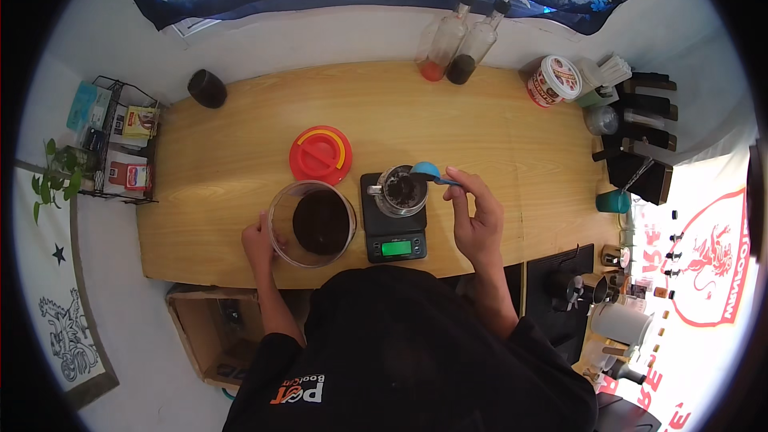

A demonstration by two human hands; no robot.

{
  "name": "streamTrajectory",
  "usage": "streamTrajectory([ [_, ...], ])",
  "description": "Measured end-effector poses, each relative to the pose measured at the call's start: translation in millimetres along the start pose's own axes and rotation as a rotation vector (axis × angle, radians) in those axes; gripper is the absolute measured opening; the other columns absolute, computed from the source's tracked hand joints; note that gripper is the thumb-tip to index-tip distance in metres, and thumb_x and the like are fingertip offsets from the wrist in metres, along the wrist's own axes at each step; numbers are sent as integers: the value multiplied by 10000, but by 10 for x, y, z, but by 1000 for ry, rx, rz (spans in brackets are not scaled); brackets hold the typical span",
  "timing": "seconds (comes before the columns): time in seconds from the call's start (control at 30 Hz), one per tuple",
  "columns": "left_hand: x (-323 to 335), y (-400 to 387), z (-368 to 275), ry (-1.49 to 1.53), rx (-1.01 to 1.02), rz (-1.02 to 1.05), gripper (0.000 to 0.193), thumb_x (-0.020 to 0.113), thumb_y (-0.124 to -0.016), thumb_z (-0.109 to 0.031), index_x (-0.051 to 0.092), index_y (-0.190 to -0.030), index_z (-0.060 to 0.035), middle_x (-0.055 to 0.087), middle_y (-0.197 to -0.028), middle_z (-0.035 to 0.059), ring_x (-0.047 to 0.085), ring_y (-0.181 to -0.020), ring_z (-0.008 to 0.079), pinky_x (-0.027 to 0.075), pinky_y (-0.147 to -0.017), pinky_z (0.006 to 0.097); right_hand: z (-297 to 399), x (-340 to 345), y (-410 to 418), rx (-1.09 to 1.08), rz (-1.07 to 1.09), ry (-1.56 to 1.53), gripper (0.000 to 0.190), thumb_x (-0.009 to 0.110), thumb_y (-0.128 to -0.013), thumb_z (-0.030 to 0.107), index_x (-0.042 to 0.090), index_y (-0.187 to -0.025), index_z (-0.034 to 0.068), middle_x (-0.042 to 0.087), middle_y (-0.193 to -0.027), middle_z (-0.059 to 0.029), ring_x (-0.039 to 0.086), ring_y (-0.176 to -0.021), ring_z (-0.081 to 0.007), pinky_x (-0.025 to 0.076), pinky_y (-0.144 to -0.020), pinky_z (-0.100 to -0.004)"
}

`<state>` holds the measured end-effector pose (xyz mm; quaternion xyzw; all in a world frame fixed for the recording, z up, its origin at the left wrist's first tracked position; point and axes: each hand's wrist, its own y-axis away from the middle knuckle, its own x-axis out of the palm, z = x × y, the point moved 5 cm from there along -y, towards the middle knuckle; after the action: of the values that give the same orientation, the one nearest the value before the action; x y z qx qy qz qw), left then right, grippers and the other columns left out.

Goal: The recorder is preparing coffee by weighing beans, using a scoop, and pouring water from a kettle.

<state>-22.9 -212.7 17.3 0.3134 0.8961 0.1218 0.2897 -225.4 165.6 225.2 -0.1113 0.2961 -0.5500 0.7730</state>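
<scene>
My right hand (479, 213) pinches the handle of a blue measuring scoop (425, 171), which is tilted over the rim of a glass mug (401, 209). Dark grounds lie inside the mug and cling to its wall. The mug stands on a black digital scale (393, 231) with a lit green display. To its left, my left hand (264, 243) holds the side of a clear round container (279, 252) with dark powder (323, 222) in it. A red screw lid (320, 155) with a yellow arc lies just behind the container.
Two glass bottles (471, 42) and a white-lidded tub (555, 81) stand along the back of the wooden table (240, 132). A dark cup (207, 89) is at the back left, by a wire rack (129, 144). On the right are a black organizer (639, 171) and a teal cup (613, 201).
</scene>
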Motion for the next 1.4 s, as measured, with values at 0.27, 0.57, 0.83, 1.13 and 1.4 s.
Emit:
streamTrajectory([
  [0.27,1,-38,85,66,-16,5,229,553,-931,-52,624,-730,32,626,-557,126,619,-450,207,463,-408,318,-10,16,9,-45,-27,10,339,567,-1001,-85,613,-1322,11,713,-1060,-133,646,-817,-159,530,-765,-287],
  [0.57,38,20,-23,48,-30,20,306,571,-979,-135,626,-735,41,624,-558,130,615,-446,208,460,-402,314,-49,4,16,-98,-80,-14,433,565,-1002,-93,541,-1415,35,716,-1098,-139,623,-812,-149,530,-755,-291],
  [0.83,45,-23,57,21,49,-37,655,546,-1049,-498,586,-612,-12,569,-491,93,549,-379,173,379,-346,307,29,84,-86,-161,-33,79,347,565,-985,-106,629,-1306,10,736,-1056,-138,629,-750,-157,532,-707,-276],
  [1.13,34,32,-27,25,44,-22,659,538,-1055,-479,584,-593,-11,569,-485,95,549,-376,172,384,-351,312,-25,103,-84,-104,-38,22,335,567,-994,-88,623,-1311,3,731,-1059,-135,633,-774,-146,530,-712,-270],
  [1.4,40,38,-19,7,57,-41,659,530,-1055,-485,595,-609,-4,573,-488,99,552,-376,176,390,-353,311,-43,104,-84,-94,-46,-3,335,563,-995,-92,622,-1312,-2,726,-1063,-140,634,-786,-147,531,-718,-271],
])
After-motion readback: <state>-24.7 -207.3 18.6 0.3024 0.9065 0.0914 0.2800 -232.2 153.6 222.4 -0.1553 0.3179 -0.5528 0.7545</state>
